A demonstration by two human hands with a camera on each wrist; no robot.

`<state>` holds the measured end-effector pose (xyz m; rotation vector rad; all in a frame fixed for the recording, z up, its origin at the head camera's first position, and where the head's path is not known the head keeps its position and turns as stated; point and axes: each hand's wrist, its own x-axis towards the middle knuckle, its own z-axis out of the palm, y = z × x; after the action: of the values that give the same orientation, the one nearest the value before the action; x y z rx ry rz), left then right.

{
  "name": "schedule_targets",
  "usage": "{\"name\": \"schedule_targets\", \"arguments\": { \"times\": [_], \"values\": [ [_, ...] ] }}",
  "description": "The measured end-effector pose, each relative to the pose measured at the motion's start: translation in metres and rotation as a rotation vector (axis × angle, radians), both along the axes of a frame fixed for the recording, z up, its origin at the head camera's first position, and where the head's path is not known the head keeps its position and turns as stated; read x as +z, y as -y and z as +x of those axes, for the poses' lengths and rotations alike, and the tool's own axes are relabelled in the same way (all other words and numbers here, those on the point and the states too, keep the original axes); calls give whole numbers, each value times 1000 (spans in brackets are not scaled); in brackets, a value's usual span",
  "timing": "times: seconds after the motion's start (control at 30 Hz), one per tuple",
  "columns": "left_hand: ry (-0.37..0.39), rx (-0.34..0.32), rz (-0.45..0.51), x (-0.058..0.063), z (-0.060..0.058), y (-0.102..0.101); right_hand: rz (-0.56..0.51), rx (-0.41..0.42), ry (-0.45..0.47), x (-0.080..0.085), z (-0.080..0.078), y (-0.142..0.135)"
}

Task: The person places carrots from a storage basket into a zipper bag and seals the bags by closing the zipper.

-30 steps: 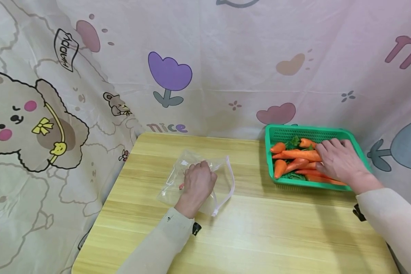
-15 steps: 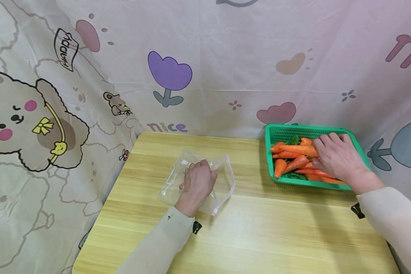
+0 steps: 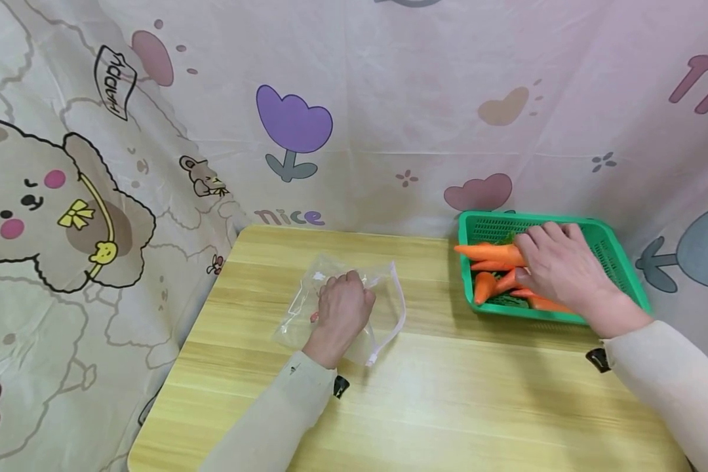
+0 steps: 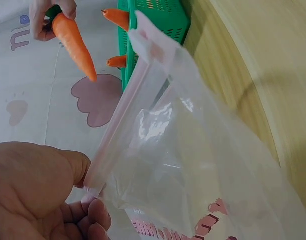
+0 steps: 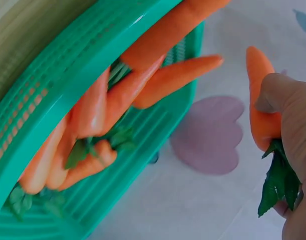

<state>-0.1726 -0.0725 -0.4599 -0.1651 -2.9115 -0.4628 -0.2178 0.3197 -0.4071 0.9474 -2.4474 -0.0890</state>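
My left hand [image 3: 343,309] pinches the edge of a clear zip bag [image 3: 292,321] on the table's left half. In the left wrist view, thumb and fingers grip the bag's pale pink zip strip [image 4: 124,107]; pink printing shows lower down. At the right, my right hand [image 3: 560,265] holds a carrot [image 3: 488,254] above the green basket [image 3: 618,272]. The right wrist view shows the thumb on that orange carrot [image 5: 261,92], near its green leafy top [image 5: 280,182]. Several other carrots [image 5: 130,92] lie in the basket, some with green tops.
The wooden table [image 3: 448,406] has its left edge beside a hanging patterned cloth. Behind the table and basket hangs more of the cloth [image 3: 389,98], printed with a purple tulip and hearts. Carrot tips stick out past the basket rim [image 5: 143,20].
My right hand has lifted the carrot from the pile and shifted slightly left, so its tip now passes the basket's left rim. The left hand stays on the bag.
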Motion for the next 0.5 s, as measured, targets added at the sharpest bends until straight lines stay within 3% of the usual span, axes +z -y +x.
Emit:
{"name": "schedule_targets", "arguments": {
  "times": [0.27, 0.5],
  "values": [
    [26, 6, 23, 3, -2, -2, -20, 81, -75, -7, 2, 35],
    [2, 6, -46, 4, -1, -5, -6, 114, -88, -13, 10, 67]
  ]
}}
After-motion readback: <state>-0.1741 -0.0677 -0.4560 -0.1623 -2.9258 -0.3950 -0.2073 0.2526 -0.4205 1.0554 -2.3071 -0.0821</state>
